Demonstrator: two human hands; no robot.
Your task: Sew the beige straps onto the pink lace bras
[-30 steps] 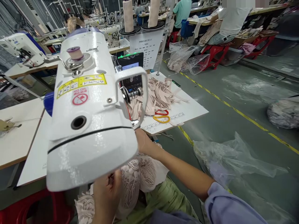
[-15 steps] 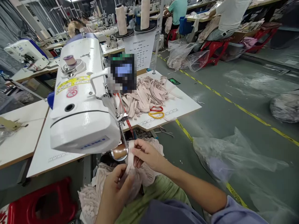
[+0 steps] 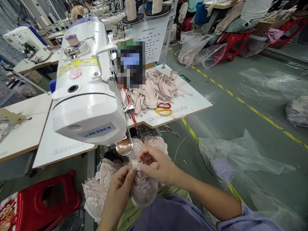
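A short pale pink strap (image 3: 136, 164) is pinched between my two hands, just below the sewing machine's (image 3: 90, 109) front end. My left hand (image 3: 120, 184) grips it from the left with thumb and forefinger. From the other side, my right hand (image 3: 160, 165) holds it with bent fingers, some of them hidden. Below hangs a pale pink lace bra cup (image 3: 144, 191), above my lap. More lace cups (image 3: 95, 194) lie to the left of my left hand, and others show behind my right hand.
Many pale pink straps (image 3: 156, 89) are heaped on the white sewing table (image 3: 194, 104), beside scissors with red and yellow handles (image 3: 164, 111). A red stool (image 3: 48, 195) stands at lower left. Clear plastic bags (image 3: 231, 157) lie on the floor at right.
The long strap stretch that stood upright between my hands is now lowered and shorter. A lace cup has come into fuller view under my hands. The camera view has tilted down.
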